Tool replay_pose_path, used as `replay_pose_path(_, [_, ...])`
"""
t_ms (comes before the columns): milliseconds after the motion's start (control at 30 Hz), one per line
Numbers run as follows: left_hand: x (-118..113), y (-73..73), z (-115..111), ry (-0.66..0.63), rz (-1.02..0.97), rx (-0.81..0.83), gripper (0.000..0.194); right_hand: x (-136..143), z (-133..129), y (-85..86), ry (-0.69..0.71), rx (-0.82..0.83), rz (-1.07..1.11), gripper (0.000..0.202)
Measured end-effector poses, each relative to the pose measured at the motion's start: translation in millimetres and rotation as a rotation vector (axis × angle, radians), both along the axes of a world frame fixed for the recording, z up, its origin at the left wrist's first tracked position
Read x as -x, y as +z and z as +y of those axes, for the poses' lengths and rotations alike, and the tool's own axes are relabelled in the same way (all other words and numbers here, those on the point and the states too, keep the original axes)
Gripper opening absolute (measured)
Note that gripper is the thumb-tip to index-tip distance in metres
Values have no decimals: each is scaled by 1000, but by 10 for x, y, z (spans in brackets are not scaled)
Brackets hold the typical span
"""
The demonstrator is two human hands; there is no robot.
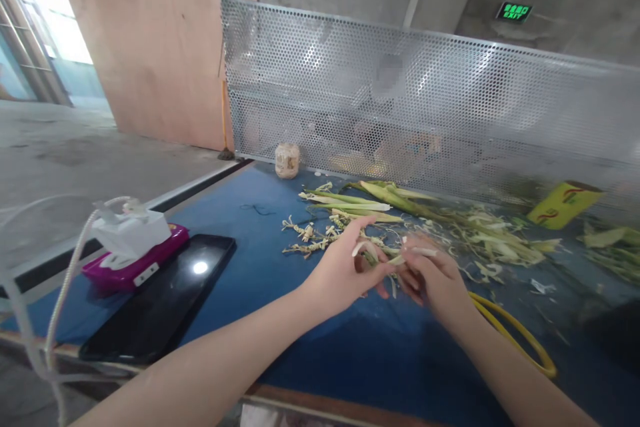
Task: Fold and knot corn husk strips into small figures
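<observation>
Both hands meet over the middle of the blue tabletop (pixel 300 360). My left hand (pixel 335 273) pinches a pale green leaf strip (pixel 371 253) between thumb and fingers, and part of the strip curls up beside the fingers. My right hand (pixel 435 273) is closed on the other end of the same strip, slightly blurred. A short white end (pixel 423 251) sticks out past the right fingers. Just beyond the hands lie small knotted, braided-looking leaf pieces (pixel 305 233). Long green leaf stalks (pixel 350 200) are spread behind them.
A heap of shredded leaves (pixel 490 233) and a yellow container (pixel 565 205) are at the right, near a yellow ring (pixel 525 340). A perforated metal panel (pixel 350 93) closes the back, with a small jar (pixel 287 161) before it. A black phone (pixel 170 300) and purple power strip (pixel 135 267) lie left.
</observation>
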State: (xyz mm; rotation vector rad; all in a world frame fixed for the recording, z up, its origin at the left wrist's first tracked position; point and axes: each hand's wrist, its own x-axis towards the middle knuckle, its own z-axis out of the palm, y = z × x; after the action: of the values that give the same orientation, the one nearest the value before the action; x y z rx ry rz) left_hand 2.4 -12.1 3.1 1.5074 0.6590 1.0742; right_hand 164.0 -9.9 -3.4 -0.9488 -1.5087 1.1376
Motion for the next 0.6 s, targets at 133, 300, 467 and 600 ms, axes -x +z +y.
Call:
replay_pose_path(133, [-1,7,-3,-28,-15,-49,51,-5,-13,-6,-5,22,110,31])
replay_pose_path(300, [20,36,-6,-57,35,-91,48,-16,-54,27,-22,-35,155,35])
replay_pose_path(467, [27,5,1,-83,85,-102,45,-25,-74,60,-35,-39,185,36])
replay_pose_path(600, [35,-1,2,-102,88,-77,42,-23,-72,47,-25,-30,198,36])
